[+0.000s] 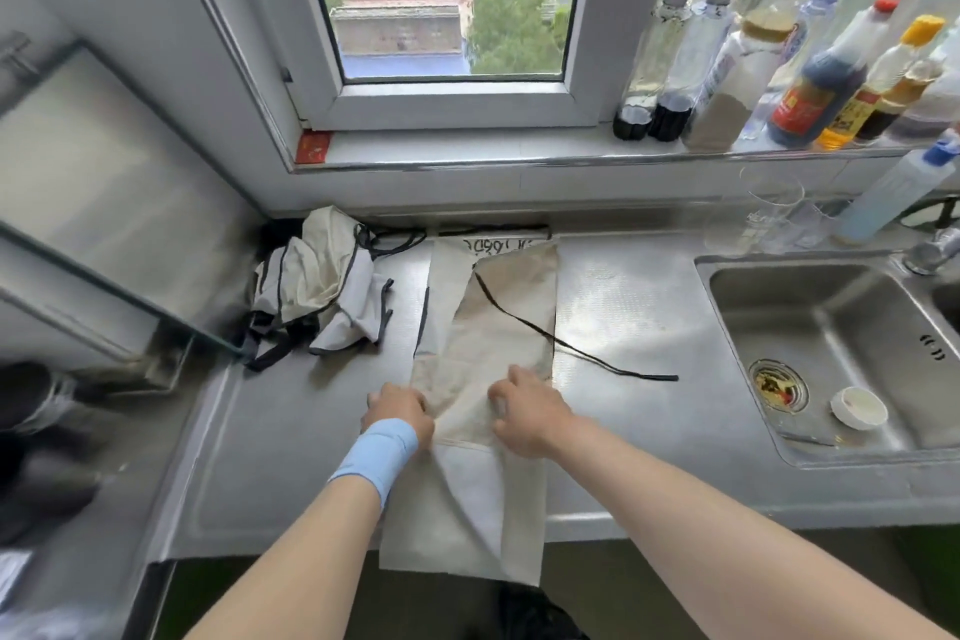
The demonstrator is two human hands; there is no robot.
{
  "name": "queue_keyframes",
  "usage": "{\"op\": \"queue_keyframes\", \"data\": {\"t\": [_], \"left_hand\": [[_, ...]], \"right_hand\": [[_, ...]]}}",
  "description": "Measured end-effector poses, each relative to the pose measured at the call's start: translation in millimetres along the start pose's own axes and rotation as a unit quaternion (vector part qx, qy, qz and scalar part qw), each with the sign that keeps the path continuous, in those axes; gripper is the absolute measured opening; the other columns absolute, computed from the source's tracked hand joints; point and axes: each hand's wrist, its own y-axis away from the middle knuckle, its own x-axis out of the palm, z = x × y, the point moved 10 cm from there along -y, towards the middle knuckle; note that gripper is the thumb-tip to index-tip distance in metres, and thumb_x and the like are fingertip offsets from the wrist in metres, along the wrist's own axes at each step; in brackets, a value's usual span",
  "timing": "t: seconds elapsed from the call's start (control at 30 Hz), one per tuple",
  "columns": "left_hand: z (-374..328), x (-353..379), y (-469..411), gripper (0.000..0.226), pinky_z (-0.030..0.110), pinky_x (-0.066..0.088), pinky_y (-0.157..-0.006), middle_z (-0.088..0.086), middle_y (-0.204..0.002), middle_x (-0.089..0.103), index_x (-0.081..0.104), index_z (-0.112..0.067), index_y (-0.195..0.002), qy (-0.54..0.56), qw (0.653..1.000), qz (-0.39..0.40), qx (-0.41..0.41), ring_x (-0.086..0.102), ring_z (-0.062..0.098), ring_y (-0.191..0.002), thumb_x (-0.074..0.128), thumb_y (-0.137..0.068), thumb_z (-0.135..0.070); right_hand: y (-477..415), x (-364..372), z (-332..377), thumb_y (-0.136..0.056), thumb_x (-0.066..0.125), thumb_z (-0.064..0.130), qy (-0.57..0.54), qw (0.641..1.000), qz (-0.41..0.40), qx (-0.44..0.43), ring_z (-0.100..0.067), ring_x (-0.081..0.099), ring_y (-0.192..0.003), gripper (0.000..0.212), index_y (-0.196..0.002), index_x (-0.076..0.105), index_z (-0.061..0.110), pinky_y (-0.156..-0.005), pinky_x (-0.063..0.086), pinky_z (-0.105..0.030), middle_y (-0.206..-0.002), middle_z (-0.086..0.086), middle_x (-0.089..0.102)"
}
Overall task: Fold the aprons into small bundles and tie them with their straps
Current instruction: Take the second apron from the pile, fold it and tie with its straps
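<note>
In the head view, a long cream cloth apron (498, 327), folded lengthwise into a narrow strip, is laid on the stainless steel worktop (623, 307). Its far end is set near the back wall, and its near end is hung over the front edge. A thin black strap (587, 353) is draped slantwise across the strip and is trailed out onto the bare steel to the right.

The left hand (397, 413), marked by a light blue wristband (376, 452), is curled on the left edge of the strip, and the fabric is gripped there. The right hand (527, 413) is placed just beside it, on the middle of the strip, with the fingers bent and the cloth pinched into creases.

A crumpled heap of pale aprons with dark trim (317, 286) is piled to the left, apart from the strip. A steel sink (831, 307) is set in to the right, and a round white cap (858, 408) is seen in it near the drain. Sauce bottles (815, 88) are lined up on the window sill (467, 146).
</note>
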Motion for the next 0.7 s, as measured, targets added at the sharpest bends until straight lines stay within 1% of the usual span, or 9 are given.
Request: {"op": "queue_keyframes", "data": {"t": [0.1, 0.2, 0.27, 0.33, 0.4, 0.47, 0.53, 0.6, 0.7], "left_hand": [[8.7, 5.0, -3.5, 0.022, 0.030, 0.038, -0.100, 0.002, -0.122, 0.037, 0.062, -0.029, -0.102, 0.067, 0.998, -0.006, -0.020, 0.034, 0.030, -0.123, 0.059, -0.080, -0.031], [-3.4, 12.3, -7.5, 0.032, 0.030, 0.039, -0.101, 0.004, -0.125, 0.038, 0.060, -0.028, -0.108, 0.083, 0.996, 0.020, 0.009, 0.038, 0.027, -0.125, 0.066, -0.076, -0.033], [-18.0, 19.0, -6.5, 0.045, 0.031, 0.042, -0.101, 0.004, -0.129, 0.041, 0.058, -0.029, -0.117, 0.080, 0.995, 0.048, 0.038, 0.046, 0.024, -0.122, 0.069, -0.074, -0.034], [-33.2, 18.7, -6.1, 0.062, 0.035, 0.043, -0.101, 0.003, -0.131, 0.041, 0.046, -0.029, -0.129, 0.068, 0.995, 0.040, 0.064, 0.044, 0.025, -0.122, 0.072, -0.072, -0.032], [-57.3, 7.3, -4.0, 0.066, 0.038, 0.041, -0.101, 0.001, -0.131, 0.036, 0.038, -0.032, -0.134, 0.028, 0.991, -0.035, 0.126, 0.036, 0.024, -0.125, 0.066, -0.075, -0.025], [-87.5, 2.9, 5.0, 0.054, 0.035, 0.040, -0.101, -0.003, -0.126, 0.043, 0.046, -0.035, -0.129, 0.034, 0.974, -0.067, 0.212, 0.039, 0.019, -0.122, 0.057, -0.079, -0.017], [-102.5, 20.9, 11.1, 0.040, 0.028, 0.041, -0.099, -0.008, -0.120, 0.057, 0.059, -0.035, -0.119, 0.080, 0.972, 0.024, 0.221, 0.051, 0.014, -0.114, 0.049, -0.085, -0.016], [-104.2, 45.2, 19.7, 0.034, 0.023, 0.044, -0.090, -0.006, -0.116, 0.066, 0.065, -0.032, -0.110, 0.060, 0.972, 0.135, 0.185, 0.059, 0.014, -0.102, 0.044, -0.088, -0.018], [-86.3, 77.3, 34.4, 0.024, 0.024, 0.044, -0.064, 0.005, -0.101, 0.074, 0.062, -0.021, -0.108, 0.044, 0.950, 0.288, 0.112, 0.066, 0.021, -0.077, 0.045, -0.091, -0.021]], "right_hand": [[-8.7, 23.5, -8.4, -0.088, 0.059, 0.032, 0.053, 0.998, 0.043, 0.006, -0.029, 0.007, -0.150, 0.069, -0.148, 0.027, 0.027, -0.115, 0.024, -0.052, -0.162, -0.010, 0.006], [-10.1, 29.2, -23.9, -0.088, 0.061, 0.034, 0.094, 0.993, 0.065, 0.002, -0.025, 0.000, -0.152, 0.076, -0.152, 0.020, 0.030, -0.116, 0.017, -0.057, -0.165, -0.006, -0.002], [-10.4, 21.4, -42.4, -0.087, 0.057, 0.033, 0.096, 0.994, 0.049, 0.019, -0.024, 0.003, -0.152, 0.070, -0.149, 0.025, 0.032, -0.116, 0.017, -0.057, -0.165, -0.005, 0.001], [-10.5, 8.1, -59.8, -0.086, 0.054, 0.031, 0.080, 0.995, 0.026, 0.044, -0.026, 0.010, -0.150, 0.059, -0.142, 0.037, 0.032, -0.115, 0.021, -0.052, -0.162, -0.007, 0.013], [-10.6, -9.4, -67.6, -0.088, 0.051, 0.028, 0.094, 0.994, -0.027, 0.046, -0.029, 0.029, -0.140, 0.041, -0.128, 0.053, 0.032, -0.109, 0.029, -0.042, -0.143, -0.007, 0.038], [-10.4, -19.3, -67.2, -0.089, 0.050, 0.024, 0.090, 0.993, -0.061, 0.043, -0.026, 0.046, -0.123, 0.028, -0.111, 0.067, 0.032, -0.101, 0.037, -0.035, -0.120, -0.002, 0.052], [-6.8, -11.2, -62.6, -0.087, 0.050, 0.019, 0.043, 0.998, -0.008, 0.050, -0.024, 0.059, -0.110, 0.029, -0.102, 0.073, 0.027, -0.091, 0.048, -0.031, -0.112, 0.000, 0.065], [0.7, 11.6, -55.4, -0.085, 0.050, 0.015, -0.051, 0.990, 0.108, 0.070, -0.023, 0.068, -0.092, 0.030, -0.098, 0.077, 0.021, -0.074, 0.054, -0.028, -0.101, -0.002, 0.074], [29.5, 44.8, -36.7, -0.086, 0.045, 0.014, -0.192, 0.932, 0.296, 0.089, -0.026, 0.070, -0.072, 0.030, -0.097, 0.073, 0.018, -0.057, 0.050, -0.026, -0.089, -0.004, 0.076]]}}
